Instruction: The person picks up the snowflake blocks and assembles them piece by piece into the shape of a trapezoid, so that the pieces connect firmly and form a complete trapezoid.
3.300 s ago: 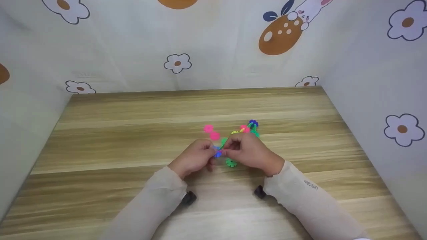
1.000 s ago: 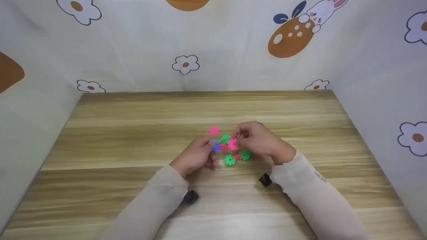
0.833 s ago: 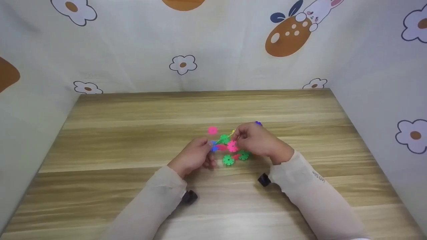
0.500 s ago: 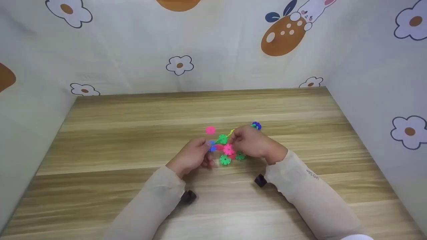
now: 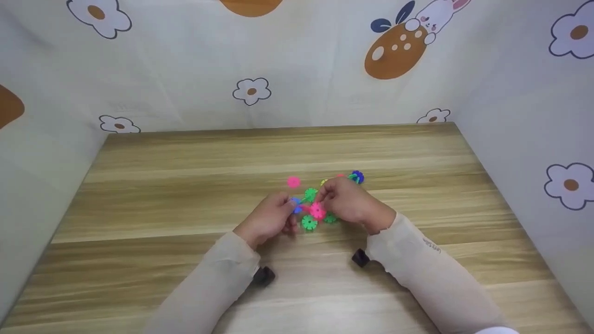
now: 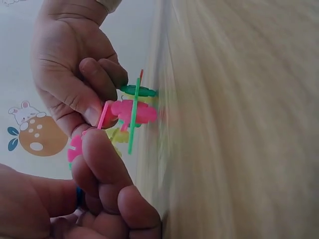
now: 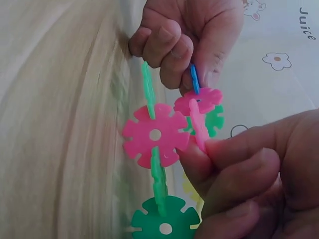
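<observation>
In the head view my left hand (image 5: 268, 217) pinches a blue notched plastic disc (image 5: 297, 205) between thumb and fingers. A pink disc (image 7: 205, 101) is slotted into that blue one. My right hand (image 5: 352, 202) pinches a second pink disc (image 5: 318, 211), seen nearly edge-on in the right wrist view, where it meets the first pink disc. Behind them a green disc (image 5: 310, 194) joins the same cluster. Below the fingers runs a chain with a flat pink disc (image 7: 172, 127), a green disc (image 5: 309, 222) and a darker green disc (image 7: 149, 219).
One loose pink disc (image 5: 293, 182) lies on the wooden table (image 5: 185, 185) beyond the hands. Past my right hand, a dark blue disc (image 5: 357, 176) shows with green pieces, and a yellow piece (image 5: 324, 183) peeks out. A printed cloth (image 5: 185, 60) stands behind the table.
Of two loose pink discs beyond the hands, one has been picked up by my right hand. That hand then brought its pink disc down and left, against the piece at my left hand.
</observation>
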Available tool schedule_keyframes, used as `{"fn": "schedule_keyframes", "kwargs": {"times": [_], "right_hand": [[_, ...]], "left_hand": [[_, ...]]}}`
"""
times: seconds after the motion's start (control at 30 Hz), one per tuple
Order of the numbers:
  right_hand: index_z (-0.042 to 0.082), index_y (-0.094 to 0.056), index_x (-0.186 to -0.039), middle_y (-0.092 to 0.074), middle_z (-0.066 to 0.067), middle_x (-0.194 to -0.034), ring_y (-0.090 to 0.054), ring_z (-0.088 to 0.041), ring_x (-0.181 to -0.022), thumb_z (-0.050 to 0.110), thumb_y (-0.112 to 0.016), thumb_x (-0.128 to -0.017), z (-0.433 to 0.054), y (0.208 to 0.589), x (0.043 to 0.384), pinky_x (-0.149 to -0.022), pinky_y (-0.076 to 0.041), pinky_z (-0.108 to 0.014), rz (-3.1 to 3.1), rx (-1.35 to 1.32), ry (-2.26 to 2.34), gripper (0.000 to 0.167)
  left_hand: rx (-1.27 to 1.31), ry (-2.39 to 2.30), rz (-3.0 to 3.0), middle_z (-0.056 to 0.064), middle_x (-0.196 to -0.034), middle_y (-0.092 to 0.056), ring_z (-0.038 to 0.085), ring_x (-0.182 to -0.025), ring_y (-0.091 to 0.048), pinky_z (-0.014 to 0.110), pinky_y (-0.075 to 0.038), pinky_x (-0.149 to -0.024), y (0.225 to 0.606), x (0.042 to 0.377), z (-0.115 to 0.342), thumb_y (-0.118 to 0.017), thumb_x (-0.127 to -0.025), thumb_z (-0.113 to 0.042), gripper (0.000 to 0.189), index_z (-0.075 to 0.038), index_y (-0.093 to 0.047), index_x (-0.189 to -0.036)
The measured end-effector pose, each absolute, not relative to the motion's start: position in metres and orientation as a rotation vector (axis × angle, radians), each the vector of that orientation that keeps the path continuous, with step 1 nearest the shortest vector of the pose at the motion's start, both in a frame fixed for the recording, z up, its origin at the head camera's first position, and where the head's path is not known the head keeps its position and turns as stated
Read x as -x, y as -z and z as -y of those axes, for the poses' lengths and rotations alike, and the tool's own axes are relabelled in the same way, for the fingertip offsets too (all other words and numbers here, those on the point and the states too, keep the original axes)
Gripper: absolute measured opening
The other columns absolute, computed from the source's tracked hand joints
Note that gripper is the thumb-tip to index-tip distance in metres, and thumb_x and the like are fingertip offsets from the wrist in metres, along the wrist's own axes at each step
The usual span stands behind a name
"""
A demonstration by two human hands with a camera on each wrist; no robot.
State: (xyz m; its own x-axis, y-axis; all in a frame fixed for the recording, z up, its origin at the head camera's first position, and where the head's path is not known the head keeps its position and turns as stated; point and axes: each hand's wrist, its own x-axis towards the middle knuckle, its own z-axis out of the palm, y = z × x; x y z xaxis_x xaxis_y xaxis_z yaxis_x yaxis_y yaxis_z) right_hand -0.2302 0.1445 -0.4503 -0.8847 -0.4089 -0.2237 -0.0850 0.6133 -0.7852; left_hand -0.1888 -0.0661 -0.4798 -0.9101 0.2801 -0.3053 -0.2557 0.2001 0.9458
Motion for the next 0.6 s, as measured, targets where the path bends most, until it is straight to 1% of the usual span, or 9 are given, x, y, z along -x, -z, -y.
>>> {"fn": "schedule_keyframes", "kwargs": {"times": [0.13, 0.23, 0.37, 0.47, 0.6], "right_hand": [[0.002, -0.073, -0.1, -0.064, -0.004, -0.078, -0.058, -0.014, -0.064, -0.006, -0.054, -0.093, -0.1445, 0.4488, 0.2306, -0.057, -0.049, -0.026, -2.377, 0.286, 1.307, 0.022], [-0.001, -0.068, -0.106, -0.066, -0.007, -0.079, -0.064, -0.015, -0.059, -0.003, -0.056, -0.096, -0.1461, 0.4477, 0.2316, -0.055, -0.057, -0.028, -2.28, 0.227, 1.418, 0.016], [-0.006, -0.062, -0.111, -0.066, -0.008, -0.08, -0.066, -0.015, -0.059, -0.001, -0.06, -0.095, -0.1479, 0.447, 0.233, -0.058, -0.061, -0.029, -2.15, 0.238, 1.496, 0.017], [-0.007, -0.062, -0.109, -0.068, -0.008, -0.077, -0.067, -0.015, -0.06, -0.001, -0.062, -0.093, -0.1482, 0.4485, 0.2334, -0.059, -0.062, -0.03, -2.089, 0.26, 1.498, 0.018], [-0.005, -0.061, -0.105, -0.072, -0.01, -0.079, -0.07, -0.016, -0.063, -0.003, -0.062, -0.092, -0.1475, 0.4512, 0.2327, -0.063, -0.063, -0.03, -2.052, 0.26, 1.492, 0.013]], "left_hand": [[-0.016, -1.804, -2.017, 0.006, -0.073, -0.059, 0.018, -0.065, -0.068, 0.034, -0.062, -0.067, 0.4808, 0.1894, 0.0631, -0.042, -0.113, -0.012, 0.023, -0.003, -0.054, -0.096], [0.018, -1.824, -2.014, 0.007, -0.074, -0.061, 0.019, -0.067, -0.069, 0.035, -0.062, -0.069, 0.4805, 0.1903, 0.0631, -0.043, -0.113, -0.013, 0.023, -0.003, -0.055, -0.096], [0.047, -1.826, -2.024, 0.008, -0.077, -0.062, 0.021, -0.07, -0.071, 0.038, -0.063, -0.072, 0.4794, 0.1898, 0.0652, -0.042, -0.113, -0.014, 0.022, -0.003, -0.054, -0.098], [0.06, -1.833, -2.018, 0.008, -0.079, -0.062, 0.022, -0.071, -0.072, 0.039, -0.063, -0.073, 0.4795, 0.1895, 0.066, -0.04, -0.113, -0.014, 0.022, -0.002, -0.054, -0.1], [0.087, -1.849, -2.007, 0.008, -0.08, -0.061, 0.022, -0.071, -0.072, 0.039, -0.063, -0.072, 0.4803, 0.1896, 0.0649, -0.039, -0.114, -0.015, 0.022, -0.002, -0.052, -0.102]]}}
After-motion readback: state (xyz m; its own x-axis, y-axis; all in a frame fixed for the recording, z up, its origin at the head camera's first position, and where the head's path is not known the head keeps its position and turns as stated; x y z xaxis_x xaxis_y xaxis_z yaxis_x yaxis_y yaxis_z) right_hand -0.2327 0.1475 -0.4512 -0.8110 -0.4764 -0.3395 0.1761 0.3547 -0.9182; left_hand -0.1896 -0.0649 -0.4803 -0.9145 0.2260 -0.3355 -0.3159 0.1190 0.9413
